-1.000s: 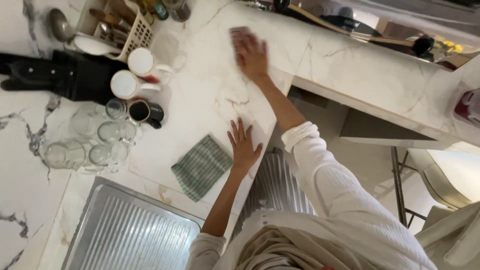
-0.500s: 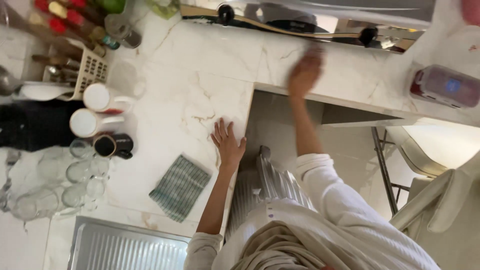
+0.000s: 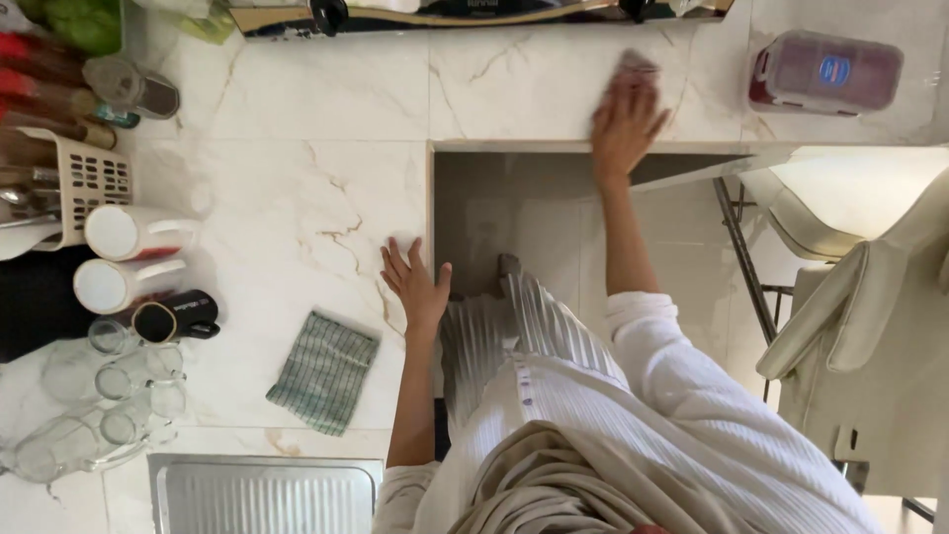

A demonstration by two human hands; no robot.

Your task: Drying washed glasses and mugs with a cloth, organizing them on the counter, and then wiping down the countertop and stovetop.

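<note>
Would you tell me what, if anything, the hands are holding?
The right hand presses a pinkish cloth flat under its palm; the left hand holds nothing.

The left hand (image 3: 415, 287) lies flat, fingers spread, palm down on the white veined marble counter (image 3: 297, 198) near its inner corner, forearm bare. The right arm stretches straight out, its hand (image 3: 625, 117) pressing down on the counter's far edge, blurred.
</note>
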